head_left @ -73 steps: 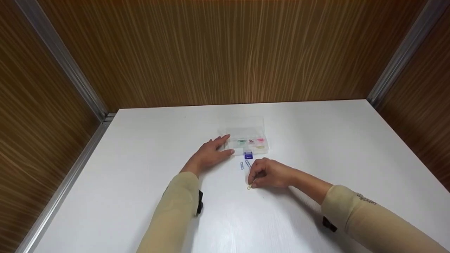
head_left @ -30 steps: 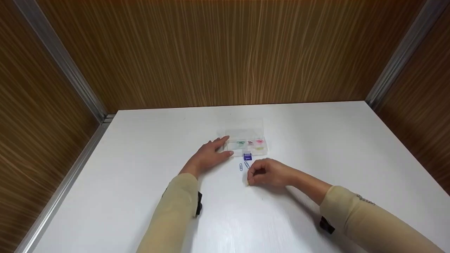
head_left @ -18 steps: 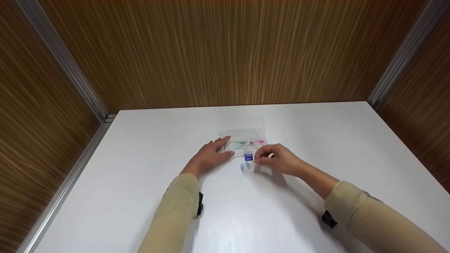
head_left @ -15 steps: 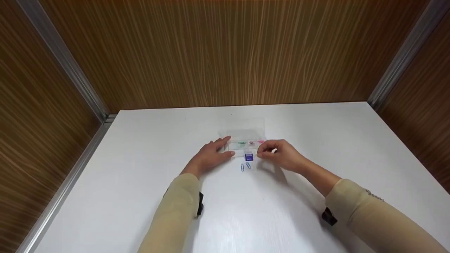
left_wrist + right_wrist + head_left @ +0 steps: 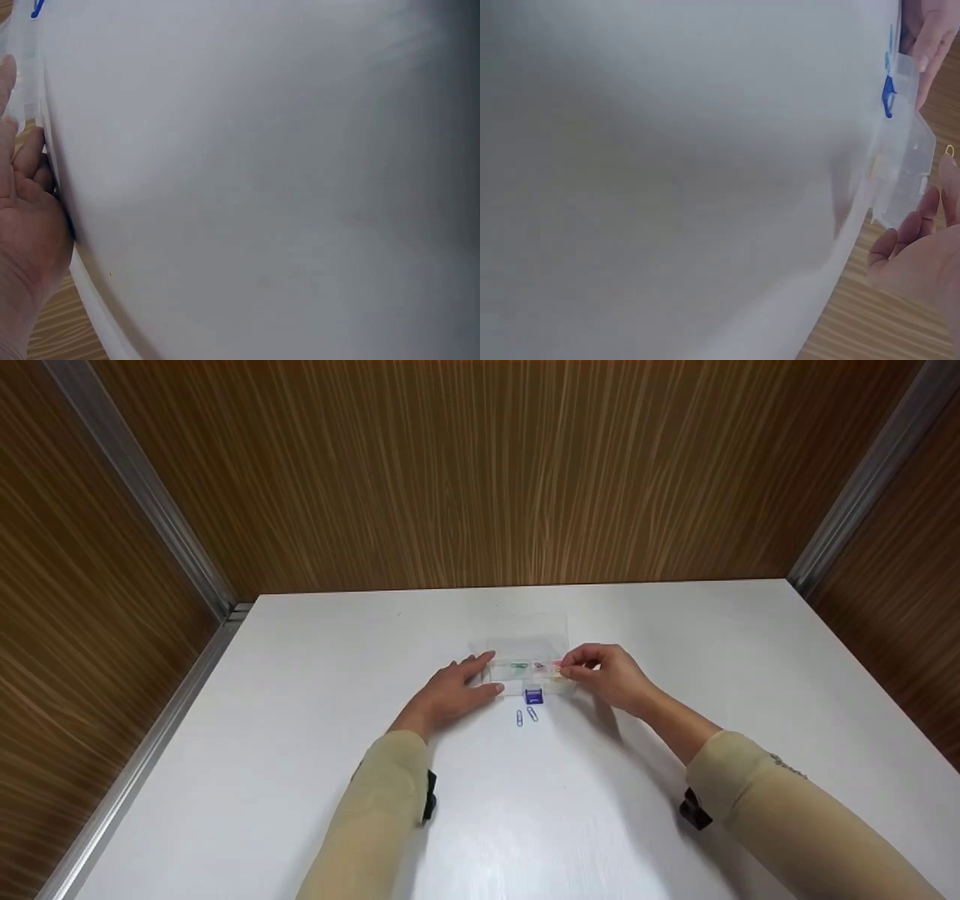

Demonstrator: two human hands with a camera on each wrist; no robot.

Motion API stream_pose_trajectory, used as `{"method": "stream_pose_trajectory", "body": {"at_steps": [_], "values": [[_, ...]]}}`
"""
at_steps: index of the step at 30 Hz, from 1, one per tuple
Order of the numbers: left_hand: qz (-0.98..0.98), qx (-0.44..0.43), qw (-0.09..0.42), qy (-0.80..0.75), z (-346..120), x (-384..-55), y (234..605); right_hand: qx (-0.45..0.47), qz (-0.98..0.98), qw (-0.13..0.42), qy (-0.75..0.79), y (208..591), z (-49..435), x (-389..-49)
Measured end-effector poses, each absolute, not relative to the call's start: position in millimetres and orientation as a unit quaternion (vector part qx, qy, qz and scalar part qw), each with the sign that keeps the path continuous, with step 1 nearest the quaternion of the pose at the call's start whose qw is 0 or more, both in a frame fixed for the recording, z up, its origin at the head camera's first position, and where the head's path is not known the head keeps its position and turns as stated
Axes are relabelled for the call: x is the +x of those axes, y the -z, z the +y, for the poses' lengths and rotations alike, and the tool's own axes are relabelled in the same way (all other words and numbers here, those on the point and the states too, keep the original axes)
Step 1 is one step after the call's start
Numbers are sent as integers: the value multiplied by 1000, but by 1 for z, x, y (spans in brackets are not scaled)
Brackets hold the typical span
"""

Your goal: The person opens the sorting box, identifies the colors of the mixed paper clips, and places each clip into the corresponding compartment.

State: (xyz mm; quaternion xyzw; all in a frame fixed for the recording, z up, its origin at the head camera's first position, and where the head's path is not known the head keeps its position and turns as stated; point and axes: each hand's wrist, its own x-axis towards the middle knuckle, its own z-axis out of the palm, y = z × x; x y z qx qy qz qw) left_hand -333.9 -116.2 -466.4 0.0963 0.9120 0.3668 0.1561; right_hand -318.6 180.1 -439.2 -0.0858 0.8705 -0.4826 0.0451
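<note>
A clear divided plastic box [image 5: 510, 688] lies with its lid [image 5: 525, 631] laid back and a dark blue latch [image 5: 533, 697] in front. Its compartments hold green paper clips [image 5: 519, 666], a reddish clip [image 5: 539, 666] and, partly covered by my fingers, pink and yellow ones. With fingers extended, my left hand [image 5: 451, 694] rests against the box's left end, thumb at the front corner. My right hand [image 5: 616, 679] pinches a yellow paper clip [image 5: 949, 151] above the right-hand compartments. Two blue paper clips [image 5: 519, 718] lie on the table just before the latch.
The white table [image 5: 315, 660] extends around the box on all sides. Behind it stands a wood-grain panel [image 5: 480, 472], with similar panels and metal posts to the left and right.
My right hand has picked up the yellow clip from the table and carried it forward and right, to above the box. My left hand stays at the box's left end.
</note>
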Motion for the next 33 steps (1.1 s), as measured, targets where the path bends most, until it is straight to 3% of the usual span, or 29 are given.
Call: {"method": "stream_pose_trajectory", "body": {"at_steps": [20, 33], "values": [[914, 95, 161, -361, -115, -333, 465, -56, 886, 60, 457, 450, 180, -327], [906, 112, 154, -378, -119, -332, 464, -92, 870, 25, 484, 441, 177, -317]]}}
